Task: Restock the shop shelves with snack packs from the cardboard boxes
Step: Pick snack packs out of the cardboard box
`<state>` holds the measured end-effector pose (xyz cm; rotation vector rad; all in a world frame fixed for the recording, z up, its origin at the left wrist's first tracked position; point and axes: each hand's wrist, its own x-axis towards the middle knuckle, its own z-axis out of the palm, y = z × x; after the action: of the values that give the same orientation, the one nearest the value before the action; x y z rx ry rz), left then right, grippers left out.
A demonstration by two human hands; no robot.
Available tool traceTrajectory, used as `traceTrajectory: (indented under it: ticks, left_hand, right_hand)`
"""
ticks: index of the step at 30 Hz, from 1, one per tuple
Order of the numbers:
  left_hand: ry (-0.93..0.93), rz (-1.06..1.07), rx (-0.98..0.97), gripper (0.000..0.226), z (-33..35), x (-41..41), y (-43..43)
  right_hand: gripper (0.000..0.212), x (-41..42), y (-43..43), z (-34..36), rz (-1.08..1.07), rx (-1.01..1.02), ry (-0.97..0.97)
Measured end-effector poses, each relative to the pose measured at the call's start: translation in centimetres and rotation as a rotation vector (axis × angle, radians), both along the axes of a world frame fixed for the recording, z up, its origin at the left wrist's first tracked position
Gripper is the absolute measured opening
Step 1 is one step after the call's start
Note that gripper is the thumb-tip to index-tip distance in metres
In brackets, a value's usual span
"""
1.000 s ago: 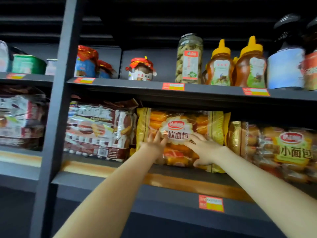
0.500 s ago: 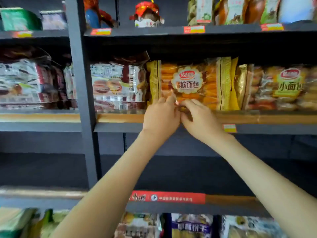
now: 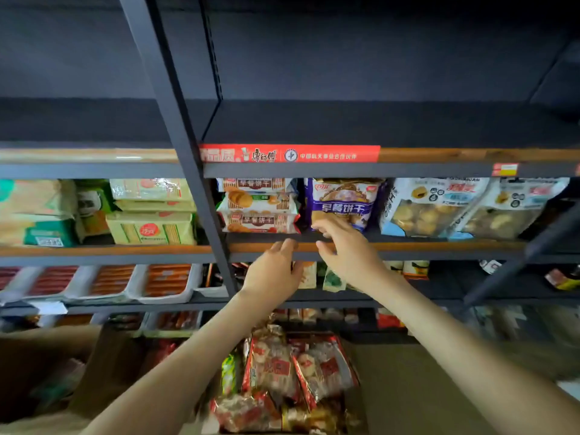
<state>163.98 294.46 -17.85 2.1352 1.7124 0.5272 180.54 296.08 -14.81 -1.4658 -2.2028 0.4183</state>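
Hands [image 3: 314, 262] empty above box [image 3: 392, 387] of snack packs [image 3: 298, 368].

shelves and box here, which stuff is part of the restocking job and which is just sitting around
Part of the job:
- left hand, open
- right hand, open
- red snack packs in the cardboard box
- empty shelf

Just there:
- purple biscuit bag
- stacked biscuit packs
- white bags
- green packs
- sausage trays

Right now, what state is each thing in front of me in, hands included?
Left hand: open, holding nothing.
Right hand: open, fingers by the purple biscuit pack.
Purple biscuit pack: upright on its shelf.
Empty shelf: bare above the red strip.
Cardboard box: open, red snack packs inside.
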Motion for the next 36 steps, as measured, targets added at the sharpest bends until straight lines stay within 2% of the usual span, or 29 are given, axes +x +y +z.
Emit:
traceTrajectory:
  ticks: [4,9,15,23,26,29,32,36]
  left_hand:
    - [0.111,0.066,-0.260,0.033,-8.2,-1.1,-3.0]
    - [0.228,0.127,-0.574,0.050,-19.3,-1.7,-7.6]
    - [0.216,0.202,-0.777,0.052,-31.5,-3.5,-13.3]
    - [0.364,0.166,-0.822,0.062,-45.3,-7.0,-14.1]
    - [0.358,0.164,-0.767,0.067,-50.3,-8.5,-12.8]
    - [0.388,0.133,-0.721,0.078,-55.0,-9.4,-11.6]
    - [0.401,0.136,-0.695,0.082,-59.1,-9.5,-11.1]
    - [0.383,0.207,-0.727,0.082,-62.1,-7.7,-11.9]
  right_hand:
    - [0.033,1.7,-1.8,-8.6,-0.070,-0.229,-0.029]
    - [0.037,4.2,-5.0,-21.4,-0.224,-0.531,-0.068]
    - [0.044,5.4,-10.3,-34.2,-0.238,-0.832,-0.141]
    - [0.057,3.1,-12.2,-48.1,-0.156,-0.986,-0.201]
    - [0.066,1.1,-11.7,-53.2,-0.146,-0.961,-0.192]
    - [0.081,-0.9,-10.9,-57.6,-0.133,-0.851,-0.290]
    - [0.098,-2.1,-9.5,-60.7,-0.226,-0.717,-0.363]
    - [0.114,-2.4,-7.6,-64.7,-0.442,-0.824,-0.295]
